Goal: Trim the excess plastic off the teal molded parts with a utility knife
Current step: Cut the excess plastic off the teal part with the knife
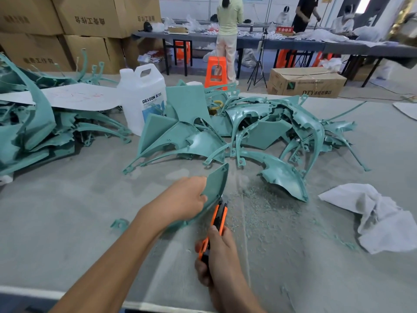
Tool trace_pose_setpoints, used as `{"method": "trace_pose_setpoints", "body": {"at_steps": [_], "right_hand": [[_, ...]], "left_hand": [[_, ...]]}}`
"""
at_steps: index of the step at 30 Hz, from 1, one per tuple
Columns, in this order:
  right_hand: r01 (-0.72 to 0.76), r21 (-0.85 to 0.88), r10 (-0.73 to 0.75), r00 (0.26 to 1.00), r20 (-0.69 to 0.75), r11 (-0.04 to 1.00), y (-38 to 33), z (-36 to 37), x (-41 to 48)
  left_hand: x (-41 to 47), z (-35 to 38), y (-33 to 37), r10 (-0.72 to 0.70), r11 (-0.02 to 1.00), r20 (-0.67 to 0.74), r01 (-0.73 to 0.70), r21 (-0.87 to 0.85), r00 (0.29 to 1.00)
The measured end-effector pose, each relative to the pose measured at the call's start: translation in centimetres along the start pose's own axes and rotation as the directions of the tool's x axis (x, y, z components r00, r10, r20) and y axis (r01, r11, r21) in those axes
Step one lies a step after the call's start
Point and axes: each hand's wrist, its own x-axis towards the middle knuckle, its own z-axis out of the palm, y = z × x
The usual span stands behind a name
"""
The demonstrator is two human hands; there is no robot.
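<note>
The left hand (187, 199) grips a curved teal molded plastic panel (215, 184), fingers (201, 197) curled over its left edge, propping it on the grey felt-covered bench (67, 211) at centre. The panel's long axis runs from near-left to far-right. Just nearer, the right hand (216, 256) wraps an orange-and-black utility knife (218, 218), its tip meeting the panel's right edge. Teal shavings (255, 199) litter the bench to the right; heaps of teal parts (248, 123) lie farther off.

Factory workshop, stacked cartons (90, 16), worktables (248, 40)

Grey table (67, 211): teal parts (180, 141), jug (142, 91), rag (383, 220), shavings (255, 204).
</note>
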Motion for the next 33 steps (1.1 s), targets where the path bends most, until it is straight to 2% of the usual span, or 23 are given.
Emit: {"method": "trace_pose_setpoints", "body": {"at_steps": [4, 10, 16, 20, 28, 31, 33], "right_hand": [[-0.016, 0.082, 0.012, 0.999, 0.05, 0.997, -0.8, 0.3, -1.4], [0.123, 0.12, -0.135, 0.986, 0.097, 0.985, -2.5, -0.3, -2.7], [0.054, 0.043, -0.054, 0.999, 0.006, 0.998, -0.1, -0.7, -1.8], [0.048, -0.063, -0.053, 0.996, -0.073, 0.997, 0.3, -1.0, 0.5], [0.029, -0.129, -0.033, 0.999, -0.029, 0.991, 0.2, 0.4, 1.8], [0.16, -0.125, -0.156, 0.987, 0.044, 0.979, -1.5, 0.5, 0.2], [0.33, -0.125, -0.317, 0.941, 0.115, 0.936, -3.4, 0.9, -1.3]], "left_hand": [[-0.2, 0.1, 0.3, 0.034, 0.999, 0.007, -0.034, 0.002, 0.999], [0.4, -0.2, -0.1, 0.051, 0.999, 0.005, -0.051, -0.017, 0.999], [0.5, -0.2, -0.5, 0.018, 1.0, 0.013, -0.018, -0.02, 1.0], [0.4, -0.2, -0.3, 0.018, 1.0, 0.016, -0.017, -0.016, 1.0], [0.3, -0.5, -0.3, -0.007, 1.0, 0.017, 0.007, -0.028, 1.0], [0.4, -0.5, -0.2, -0.001, 0.999, 0.024, 0.002, -0.033, 1.0], [0.4, -0.6, -0.1, 0.021, 0.999, 0.039, -0.02, -0.033, 0.999]]}}
